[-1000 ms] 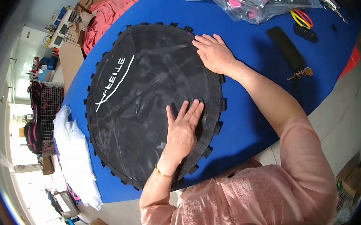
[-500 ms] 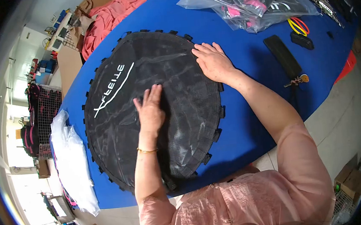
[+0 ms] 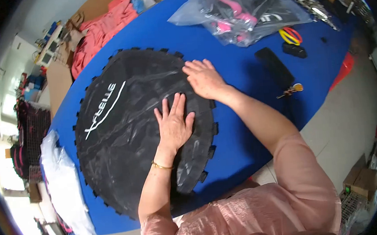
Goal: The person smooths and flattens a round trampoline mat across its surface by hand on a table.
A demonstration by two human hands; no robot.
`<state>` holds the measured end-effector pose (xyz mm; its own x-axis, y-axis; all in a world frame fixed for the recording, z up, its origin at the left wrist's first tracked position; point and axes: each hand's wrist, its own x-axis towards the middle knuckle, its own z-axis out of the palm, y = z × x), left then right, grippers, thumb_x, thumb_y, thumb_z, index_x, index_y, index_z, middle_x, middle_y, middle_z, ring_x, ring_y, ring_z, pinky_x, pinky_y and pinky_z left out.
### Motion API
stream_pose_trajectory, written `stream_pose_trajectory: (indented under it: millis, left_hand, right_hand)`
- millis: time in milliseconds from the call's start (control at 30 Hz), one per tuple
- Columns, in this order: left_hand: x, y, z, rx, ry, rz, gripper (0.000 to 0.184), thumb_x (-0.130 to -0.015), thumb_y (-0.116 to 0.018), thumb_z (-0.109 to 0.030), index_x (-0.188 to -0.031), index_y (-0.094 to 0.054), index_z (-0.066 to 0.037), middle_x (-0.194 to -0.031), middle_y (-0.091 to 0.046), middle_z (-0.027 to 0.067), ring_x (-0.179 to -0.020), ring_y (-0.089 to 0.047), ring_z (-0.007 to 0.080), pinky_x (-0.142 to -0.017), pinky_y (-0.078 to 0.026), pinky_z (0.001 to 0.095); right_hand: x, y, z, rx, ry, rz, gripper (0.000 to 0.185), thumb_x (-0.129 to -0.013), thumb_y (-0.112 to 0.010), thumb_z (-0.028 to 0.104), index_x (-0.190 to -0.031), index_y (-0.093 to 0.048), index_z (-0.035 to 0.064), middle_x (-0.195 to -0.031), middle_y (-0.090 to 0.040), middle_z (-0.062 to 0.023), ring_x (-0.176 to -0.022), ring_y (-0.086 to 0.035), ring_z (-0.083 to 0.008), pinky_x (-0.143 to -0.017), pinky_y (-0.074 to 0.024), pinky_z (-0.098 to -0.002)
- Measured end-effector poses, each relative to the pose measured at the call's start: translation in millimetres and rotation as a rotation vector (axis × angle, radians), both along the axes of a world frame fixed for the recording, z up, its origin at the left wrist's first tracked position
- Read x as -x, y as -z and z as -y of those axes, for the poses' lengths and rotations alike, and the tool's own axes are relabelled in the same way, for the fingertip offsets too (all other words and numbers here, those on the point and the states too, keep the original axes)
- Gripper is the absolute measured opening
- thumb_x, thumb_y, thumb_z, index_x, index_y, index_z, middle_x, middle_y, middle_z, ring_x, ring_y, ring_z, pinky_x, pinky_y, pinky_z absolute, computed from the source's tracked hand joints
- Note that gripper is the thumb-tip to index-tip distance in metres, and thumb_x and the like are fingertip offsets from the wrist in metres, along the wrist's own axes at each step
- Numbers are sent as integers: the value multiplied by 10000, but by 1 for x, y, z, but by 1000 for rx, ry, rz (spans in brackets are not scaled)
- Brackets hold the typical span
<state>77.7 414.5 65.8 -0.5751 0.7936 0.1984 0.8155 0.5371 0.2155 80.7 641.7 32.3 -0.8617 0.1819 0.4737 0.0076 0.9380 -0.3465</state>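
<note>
A round black trampoline mat [image 3: 126,161] with white lettering and small tabs along its rim lies spread on the blue table. My left hand [image 3: 174,126] rests on it right of its middle, palm down with fingers apart. At the mat's upper right edge is my right hand [image 3: 204,79], stretched out flat over the rim and a bit of the table. Neither hand grips anything. Part of the mat's near edge is hidden by my left arm.
Clear plastic bags [image 3: 242,17] with black and pink items lie at the far side of the blue table [image 3: 238,144]. To the right are a black case [image 3: 274,65], keys [image 3: 292,90] and yellow and red bands [image 3: 290,35]. White plastic [image 3: 66,187] hangs over the left edge.
My left hand has slid to the right across the mat, its thumb now spread out. My right hand stays at the mat's edge. The whole view has shifted slightly.
</note>
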Motion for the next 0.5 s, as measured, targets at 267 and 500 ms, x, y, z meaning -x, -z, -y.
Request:
stream_pose_trajectory:
  millis: [267,500]
  left_hand:
    - [-3,10,-5,87,-51,-147,670,-1051,-425,-439,-1640,-298,-145,-1707,-282,68,-1547,-210,478,-1230,-102,684]
    - [-4,10,-5,113,-69,-133,669,-1063,-376,-466,-1644,-287,-147,-1716,-261,49,-1550,-205,470,-1237,-89,677]
  right_hand:
    - [-9,-3,-9,138,-103,-9,445,-1031,-549,253,-1431,-581,60,-1546,-501,-188,-1476,-409,-347,-1244,-243,-532]
    - [-79,-28,-48,207,-71,-15,459,-950,-675,255,-1357,-635,47,-1405,-622,-196,-1312,-582,-349,-1100,-465,-428]
